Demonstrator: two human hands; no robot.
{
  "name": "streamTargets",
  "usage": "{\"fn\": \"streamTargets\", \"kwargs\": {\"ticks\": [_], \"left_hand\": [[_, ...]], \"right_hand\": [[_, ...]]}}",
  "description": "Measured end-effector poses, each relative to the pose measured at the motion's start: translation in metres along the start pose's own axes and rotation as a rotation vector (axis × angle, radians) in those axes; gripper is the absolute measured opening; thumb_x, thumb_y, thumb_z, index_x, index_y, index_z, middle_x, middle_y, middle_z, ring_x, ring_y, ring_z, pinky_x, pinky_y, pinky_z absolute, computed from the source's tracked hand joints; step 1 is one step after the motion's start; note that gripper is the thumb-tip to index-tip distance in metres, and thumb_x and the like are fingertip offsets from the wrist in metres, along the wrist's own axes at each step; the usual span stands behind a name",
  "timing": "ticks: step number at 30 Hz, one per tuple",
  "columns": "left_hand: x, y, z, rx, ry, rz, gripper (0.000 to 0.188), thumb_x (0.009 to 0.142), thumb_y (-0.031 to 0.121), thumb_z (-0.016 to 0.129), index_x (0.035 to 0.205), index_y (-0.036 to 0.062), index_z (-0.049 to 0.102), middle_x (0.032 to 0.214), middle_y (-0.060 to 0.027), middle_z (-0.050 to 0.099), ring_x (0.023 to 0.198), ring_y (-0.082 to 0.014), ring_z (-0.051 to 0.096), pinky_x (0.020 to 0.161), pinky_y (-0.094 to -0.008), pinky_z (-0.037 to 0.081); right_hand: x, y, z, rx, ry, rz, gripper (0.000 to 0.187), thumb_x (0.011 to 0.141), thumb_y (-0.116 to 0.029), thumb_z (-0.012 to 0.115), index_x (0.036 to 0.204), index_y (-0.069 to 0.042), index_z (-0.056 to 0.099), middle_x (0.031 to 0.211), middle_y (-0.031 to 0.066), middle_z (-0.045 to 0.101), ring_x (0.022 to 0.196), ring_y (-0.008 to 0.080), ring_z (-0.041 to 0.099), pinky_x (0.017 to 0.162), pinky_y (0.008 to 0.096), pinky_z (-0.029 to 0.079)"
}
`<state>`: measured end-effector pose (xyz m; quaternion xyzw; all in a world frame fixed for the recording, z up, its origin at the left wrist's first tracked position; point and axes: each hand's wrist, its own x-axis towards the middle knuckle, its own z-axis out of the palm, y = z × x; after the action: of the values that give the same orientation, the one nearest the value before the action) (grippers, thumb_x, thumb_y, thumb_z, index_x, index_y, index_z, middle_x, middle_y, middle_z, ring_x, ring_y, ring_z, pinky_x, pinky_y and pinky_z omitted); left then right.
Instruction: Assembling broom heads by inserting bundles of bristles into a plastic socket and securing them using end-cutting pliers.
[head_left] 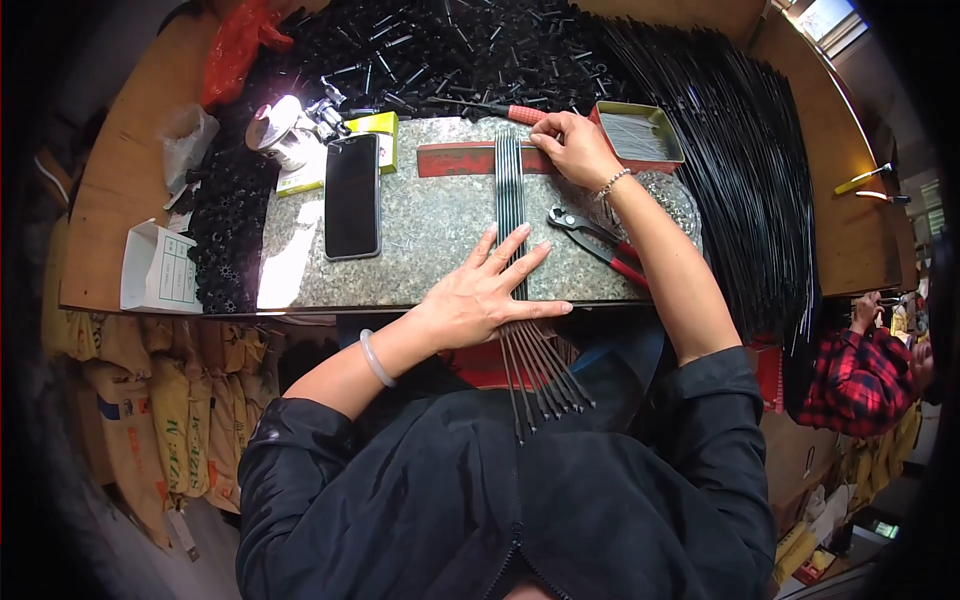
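My left hand (pixel 490 290) lies with its fingers spread over a row of thin dark metal rods (pixel 510 190), pressing them to the grey stone slab. The rods' near ends, with small knobs, fan out past the slab's edge toward me. Their far ends cross a worn red bar (pixel 455 161). At that bar, just right of the rods, my right hand (pixel 577 150) has its thumb and fingers pinched together; what sits between them is too small to make out. A thin pale line runs along the bar. Red-handled pliers (pixel 600 245) rest on the slab below my right wrist.
A tin of thin wires (pixel 640 135) stands beyond my right hand, near a red-handled tool (pixel 525 115). Left are a phone (pixel 352 197) and a white box (pixel 160 268). Black parts (pixel 430 50) and long black rods (pixel 720 130) cover the table's back and right. A co-worker's plaid sleeve (pixel 855 385) shows right.
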<state>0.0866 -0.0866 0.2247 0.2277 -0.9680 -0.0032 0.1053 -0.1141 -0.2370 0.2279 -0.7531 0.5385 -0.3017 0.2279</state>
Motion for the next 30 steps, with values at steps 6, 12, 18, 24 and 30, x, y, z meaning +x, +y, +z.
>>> {"fn": "streamTargets", "kwargs": {"ticks": [6, 12, 18, 24, 30], "left_hand": [[0.001, 0.002, -0.001, -0.098, 0.047, -0.012, 0.073, 0.071, 0.006, 0.055, 0.13, 0.0461, 0.038, 0.141, -0.0161, 0.03, 0.13, -0.0426, 0.026, 0.102, -0.0589, 0.025], [0.0, 0.0, -0.001, -0.108, 0.044, -0.005, 0.073, 0.071, 0.006, 0.055, 0.13, 0.0456, 0.039, 0.141, -0.0152, 0.029, 0.13, -0.0428, 0.025, 0.103, -0.0587, 0.024], [0.001, 0.0, -0.003, -0.125, 0.041, -0.008, 0.074, 0.071, 0.004, 0.054, 0.13, 0.0451, 0.039, 0.142, -0.0143, 0.029, 0.131, -0.043, 0.023, 0.104, -0.0582, 0.022], [0.0, 0.0, -0.002, -0.134, 0.041, -0.012, 0.074, 0.07, 0.002, 0.054, 0.129, 0.0448, 0.04, 0.142, -0.0141, 0.028, 0.131, -0.043, 0.023, 0.105, -0.0572, 0.022], [0.002, 0.0, -0.002, -0.163, 0.053, -0.019, 0.075, 0.069, 0.001, 0.054, 0.129, 0.0444, 0.041, 0.142, -0.0146, 0.027, 0.131, -0.0435, 0.023, 0.106, -0.0557, 0.022]], "right_hand": [[0.003, 0.0, -0.005, 0.064, -0.116, -0.039, 0.013, 0.082, -0.01, 0.06, 0.089, 0.0, 0.063, 0.08, 0.0067, 0.061, 0.073, 0.0123, 0.057, 0.07, 0.0265, 0.046], [0.009, -0.005, -0.005, -0.038, -0.126, -0.082, 0.011, 0.082, -0.009, 0.059, 0.087, 0.0, 0.063, 0.08, 0.0063, 0.061, 0.075, 0.0123, 0.056, 0.07, 0.0266, 0.046], [0.009, 0.003, 0.0, 0.044, -0.109, -0.044, 0.012, 0.078, -0.011, 0.061, 0.083, -0.001, 0.063, 0.079, 0.0133, 0.064, 0.074, 0.0235, 0.061, 0.07, 0.0323, 0.047], [0.009, -0.001, -0.001, 0.087, -0.118, 0.002, 0.012, 0.078, -0.011, 0.062, 0.083, 0.0, 0.061, 0.077, 0.0122, 0.063, 0.072, 0.0205, 0.06, 0.069, 0.0308, 0.047], [0.011, -0.001, -0.003, 0.095, -0.166, -0.111, 0.007, 0.081, -0.005, 0.059, 0.085, 0.001, 0.057, 0.075, 0.0035, 0.057, 0.07, 0.0091, 0.051, 0.066, 0.0246, 0.044]]}}
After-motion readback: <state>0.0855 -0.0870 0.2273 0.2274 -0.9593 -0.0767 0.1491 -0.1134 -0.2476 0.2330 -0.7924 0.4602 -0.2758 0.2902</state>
